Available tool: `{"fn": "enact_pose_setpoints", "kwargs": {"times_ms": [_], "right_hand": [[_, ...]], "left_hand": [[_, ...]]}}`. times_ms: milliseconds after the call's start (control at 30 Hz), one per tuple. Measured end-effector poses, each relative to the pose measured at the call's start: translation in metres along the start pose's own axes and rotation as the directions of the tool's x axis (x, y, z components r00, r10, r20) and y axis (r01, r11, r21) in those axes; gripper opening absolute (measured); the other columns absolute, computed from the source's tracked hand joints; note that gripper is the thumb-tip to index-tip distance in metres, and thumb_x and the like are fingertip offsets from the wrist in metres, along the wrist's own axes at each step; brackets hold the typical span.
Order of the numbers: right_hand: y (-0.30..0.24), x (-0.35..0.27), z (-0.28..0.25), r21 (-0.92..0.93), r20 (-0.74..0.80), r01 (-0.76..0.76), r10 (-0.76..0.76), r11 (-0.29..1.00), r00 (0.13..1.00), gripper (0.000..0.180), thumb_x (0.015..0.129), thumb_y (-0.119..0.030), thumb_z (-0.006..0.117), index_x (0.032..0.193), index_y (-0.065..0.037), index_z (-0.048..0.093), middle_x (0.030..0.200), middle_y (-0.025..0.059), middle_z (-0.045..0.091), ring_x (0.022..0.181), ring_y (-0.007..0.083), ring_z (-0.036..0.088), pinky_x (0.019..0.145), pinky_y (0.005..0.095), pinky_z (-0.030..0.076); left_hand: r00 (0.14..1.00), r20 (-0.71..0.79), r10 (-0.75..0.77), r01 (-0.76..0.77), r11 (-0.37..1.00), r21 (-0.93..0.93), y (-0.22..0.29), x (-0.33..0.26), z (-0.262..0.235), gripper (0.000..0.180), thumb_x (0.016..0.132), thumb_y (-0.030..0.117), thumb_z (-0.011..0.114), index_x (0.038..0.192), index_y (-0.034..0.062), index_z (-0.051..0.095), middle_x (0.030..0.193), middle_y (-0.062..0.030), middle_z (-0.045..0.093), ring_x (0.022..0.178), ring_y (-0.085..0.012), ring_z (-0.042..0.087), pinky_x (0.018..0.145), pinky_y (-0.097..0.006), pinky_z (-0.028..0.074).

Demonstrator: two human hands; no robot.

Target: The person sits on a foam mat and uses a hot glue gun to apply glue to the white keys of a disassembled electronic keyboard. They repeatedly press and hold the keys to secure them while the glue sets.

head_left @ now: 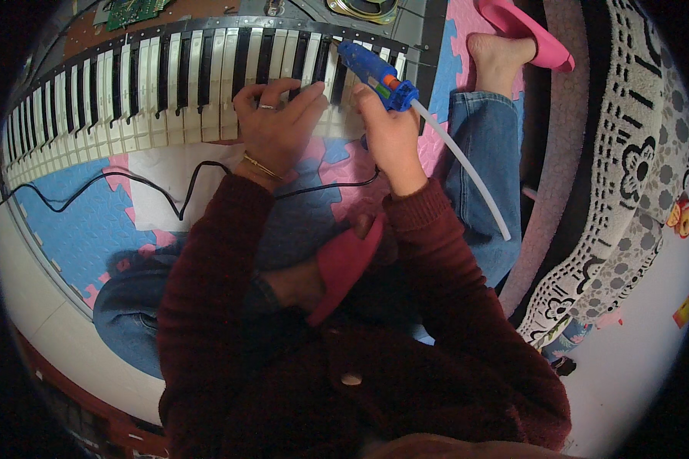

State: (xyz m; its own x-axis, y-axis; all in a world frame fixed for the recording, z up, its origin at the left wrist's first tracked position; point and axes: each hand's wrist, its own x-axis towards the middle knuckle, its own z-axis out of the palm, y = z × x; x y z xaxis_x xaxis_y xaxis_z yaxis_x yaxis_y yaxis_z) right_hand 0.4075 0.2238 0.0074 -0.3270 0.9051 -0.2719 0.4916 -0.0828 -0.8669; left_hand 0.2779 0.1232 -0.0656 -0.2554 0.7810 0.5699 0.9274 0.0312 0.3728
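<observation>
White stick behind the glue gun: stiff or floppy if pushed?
Probably springy, not floppy: the white stick shows one smooth curve, though fisheye may exaggerate it. Likely light, being thin. Pushing might tug the blue glue gun, since one end sits inside.

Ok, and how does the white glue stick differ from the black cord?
Colour: the glue stick is whitish, the cord black.
Thickness: the glue stick looks clearly thicker than the cord.
Pose: the glue stick sweeps from the back of the glue gun in one gentle bend, while the cord zigzags over the floor mat, partly hidden by the left forearm.
Both are long and slender.
</observation>
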Motion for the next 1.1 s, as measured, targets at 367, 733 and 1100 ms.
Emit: {"fn": "enact_pose_setpoints", "kwargs": {"times_ms": [367,733,1100], "right_hand": [[-0.006,-0.005,0.000,0.054,0.025,-0.042,0.041,0.998,0.999,0.030,0.088,-0.027,0.072,0.088,0.002,0.070,0.066,0.0014,0.062,0.058,0.0106,0.054,0.054,0.0303,0.046],[-0.010,-0.006,0.001,0.078,0.055,-0.028,0.023,0.997,0.998,0.027,0.090,-0.026,0.070,0.091,0.000,0.070,0.066,-0.0004,0.061,0.058,0.0083,0.053,0.052,0.0281,0.043],[-0.006,-0.004,0.000,0.081,0.050,-0.074,0.070,0.994,0.996,0.028,0.089,-0.026,0.071,0.088,0.002,0.069,0.067,-0.0001,0.061,0.058,0.0089,0.053,0.053,0.0284,0.044]], "left_hand": [[1.000,-0.026,0.004,-0.004,1.000,-0.018,0.000,0.000,0.001,0.020,0.075,0.016,0.066,0.094,0.0212,0.070,0.115,0.0113,0.069,0.102,-0.0146,0.063,0.092,-0.044,0.036],[1.000,-0.001,0.002,-0.002,1.000,-0.004,0.001,0.000,-0.001,0.019,0.076,0.016,0.067,0.094,0.0216,0.069,0.114,0.0114,0.069,0.101,-0.0141,0.064,0.092,-0.044,0.035],[1.000,-0.004,0.002,-0.002,1.000,-0.004,0.001,0.000,-0.001,0.019,0.076,0.015,0.067,0.094,0.0215,0.070,0.114,0.0114,0.069,0.101,-0.0144,0.064,0.091,-0.045,0.036]]}}
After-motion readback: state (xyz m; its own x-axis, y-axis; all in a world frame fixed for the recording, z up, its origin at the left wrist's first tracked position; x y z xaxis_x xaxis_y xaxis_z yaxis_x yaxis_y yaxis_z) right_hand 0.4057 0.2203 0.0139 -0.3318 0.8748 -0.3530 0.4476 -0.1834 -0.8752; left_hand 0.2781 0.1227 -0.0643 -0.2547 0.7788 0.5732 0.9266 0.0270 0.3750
